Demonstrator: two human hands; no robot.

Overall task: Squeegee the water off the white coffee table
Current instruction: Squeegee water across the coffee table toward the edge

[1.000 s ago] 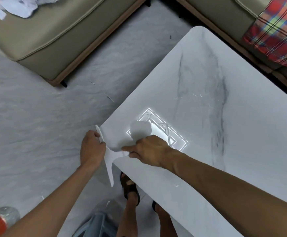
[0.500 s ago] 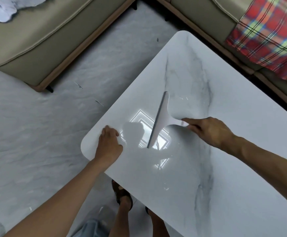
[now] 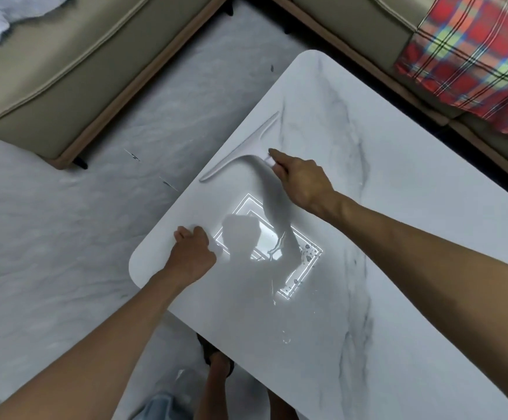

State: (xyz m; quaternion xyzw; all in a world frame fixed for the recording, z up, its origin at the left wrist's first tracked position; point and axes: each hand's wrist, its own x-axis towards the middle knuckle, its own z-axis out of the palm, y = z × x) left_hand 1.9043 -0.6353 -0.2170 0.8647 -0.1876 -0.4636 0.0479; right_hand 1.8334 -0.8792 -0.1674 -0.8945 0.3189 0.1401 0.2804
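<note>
The white marble-veined coffee table [image 3: 398,237] fills the right of the head view. A white squeegee [image 3: 240,150] lies with its blade along the table's left edge, far from me. My right hand [image 3: 301,177] grips its handle, index finger stretched forward. My left hand [image 3: 190,253] rests with curled fingers on the table's near-left corner and holds nothing. Water droplets and a thin streak [image 3: 304,256] glisten in the bright reflection of a ceiling light, between my two hands.
A beige sofa [image 3: 65,71] stands beyond the grey marble floor at the upper left, with white cloth on it. Another sofa section with a red plaid blanket [image 3: 474,56] borders the table's far right side. My sandalled feet [image 3: 216,359] stand below the table's near edge.
My right hand has carried the squeegee from the table's middle out to the far left edge, and the blade has turned. My left hand stays on the near corner.
</note>
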